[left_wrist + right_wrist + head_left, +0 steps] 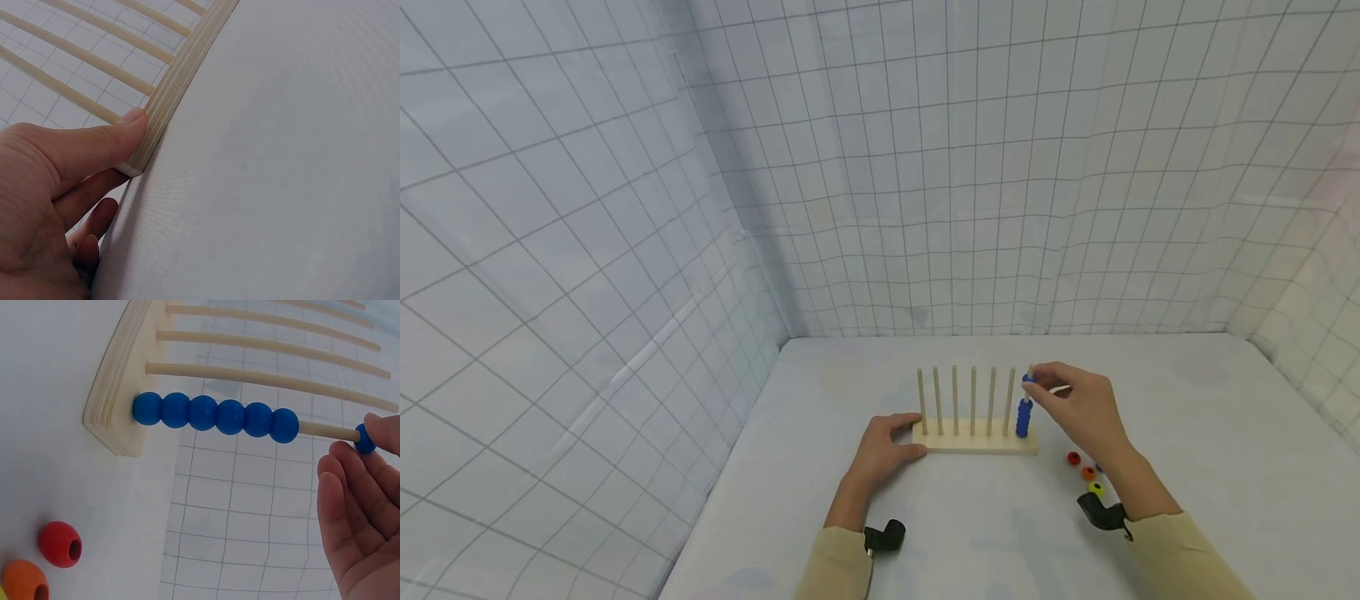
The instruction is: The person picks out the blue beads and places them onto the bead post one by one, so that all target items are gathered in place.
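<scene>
A wooden peg rack (973, 448) with a row of upright dowels stands on the white table. Its rightmost dowel (325, 430) carries a stack of several blue beads (203, 413) at the base. My right hand (1078, 404) pinches one more blue bead (364, 439) between thumb and fingers, around the top part of that dowel, with a gap above the stack. At the rack's left end, my left hand (880, 450) grips the base, the thumb (128, 134) on its front edge and the fingers behind. The other dowels bear no beads.
To the right of the rack lie a red bead (1073, 458), an orange bead (1088, 473) and a yellow bead (1096, 488); a further blue bead is partly hidden by the right wrist. White gridded sheeting (970, 208) encloses the table.
</scene>
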Available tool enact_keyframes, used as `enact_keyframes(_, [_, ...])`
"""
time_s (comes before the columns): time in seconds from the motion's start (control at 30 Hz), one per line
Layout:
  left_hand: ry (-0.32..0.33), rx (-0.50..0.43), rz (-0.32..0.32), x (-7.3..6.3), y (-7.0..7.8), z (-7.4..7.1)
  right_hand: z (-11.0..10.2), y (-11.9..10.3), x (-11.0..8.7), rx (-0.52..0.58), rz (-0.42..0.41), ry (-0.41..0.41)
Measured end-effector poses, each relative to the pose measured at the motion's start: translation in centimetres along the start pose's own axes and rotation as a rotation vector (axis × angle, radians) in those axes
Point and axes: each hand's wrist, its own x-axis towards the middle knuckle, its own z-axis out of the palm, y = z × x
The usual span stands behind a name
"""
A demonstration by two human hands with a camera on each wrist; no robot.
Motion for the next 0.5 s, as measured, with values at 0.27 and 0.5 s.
enact_keyframes(0.27, [0.000, -0.010, 0.001, -0.05, 0.20, -0.11, 0.06, 0.46, 0.06, 0.012, -0.005, -0.008])
enact_keyframes(0.5, [-0.002, -0.007, -0.005, -0.09, 0.22, -0.07, 0.42, 0.88, -0.60, -0.008, 0.010, -0.036])
